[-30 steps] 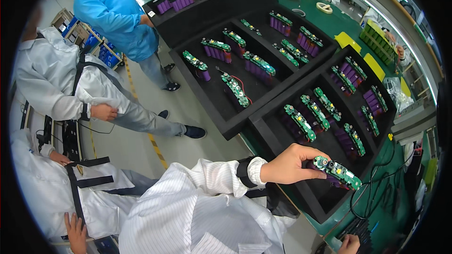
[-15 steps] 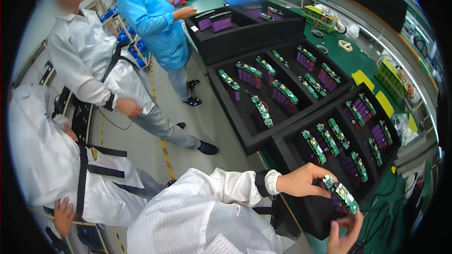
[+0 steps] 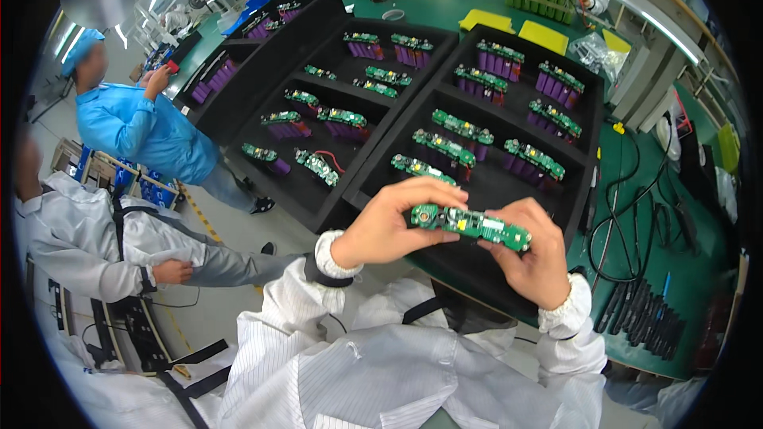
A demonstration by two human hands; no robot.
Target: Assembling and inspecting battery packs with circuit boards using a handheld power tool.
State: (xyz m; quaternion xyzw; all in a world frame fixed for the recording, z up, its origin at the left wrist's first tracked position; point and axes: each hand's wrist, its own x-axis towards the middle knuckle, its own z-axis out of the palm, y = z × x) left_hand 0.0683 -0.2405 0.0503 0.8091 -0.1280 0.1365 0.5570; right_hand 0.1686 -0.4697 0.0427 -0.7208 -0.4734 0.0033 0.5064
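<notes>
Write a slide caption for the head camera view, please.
A person's left grip and right grip hold a green circuit board above a black tray of similar boards and purple cells.

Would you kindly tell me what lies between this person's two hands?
In the head view, a green circuit board spans the gap, gripped by the left hand and right hand.

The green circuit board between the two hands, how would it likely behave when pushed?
The board is probably stiff: no sag shows between left hand and right hand. It may be fragile, since small bare parts crowd its top.
</notes>
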